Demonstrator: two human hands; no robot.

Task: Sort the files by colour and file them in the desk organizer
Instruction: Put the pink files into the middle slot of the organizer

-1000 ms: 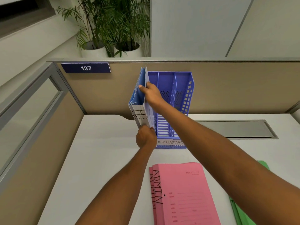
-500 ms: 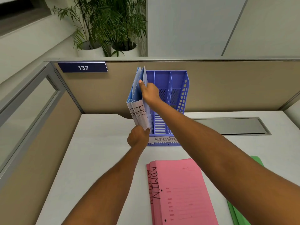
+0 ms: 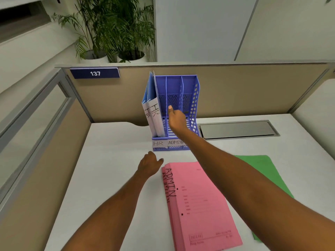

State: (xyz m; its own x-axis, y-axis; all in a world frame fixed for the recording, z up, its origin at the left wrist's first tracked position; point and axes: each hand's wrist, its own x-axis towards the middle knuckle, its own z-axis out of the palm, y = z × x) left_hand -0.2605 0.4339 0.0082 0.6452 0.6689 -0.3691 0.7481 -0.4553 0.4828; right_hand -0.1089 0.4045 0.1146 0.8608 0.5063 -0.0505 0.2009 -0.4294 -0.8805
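Observation:
A blue three-slot desk organizer point(image 3: 195, 98) stands at the back of the desk, with front labels HR and ADMIN. Two light blue files point(image 3: 151, 105) marked HR stand upright in its left slot. My right hand point(image 3: 176, 119) hovers in front of the middle slot, fingers loose, holding nothing. My left hand point(image 3: 149, 164) is low over the desk, just left of the pink files, also holding nothing. Two pink files point(image 3: 197, 203) marked ADMIN lie stacked flat in front of the organizer. A green file point(image 3: 262, 171) lies to their right, partly hidden by my right arm.
A beige partition point(image 3: 235, 87) with a plate reading 137 point(image 3: 94, 73) runs behind the organizer. A grey cable flap point(image 3: 237, 130) is set into the white desk point(image 3: 112, 160) at the back right. Potted plants point(image 3: 116, 33) stand beyond the partition.
Both hands have let go of the blue HR files, which now stand in the left slot. My left hand dropped toward the pink files; my right hand slid right and down.

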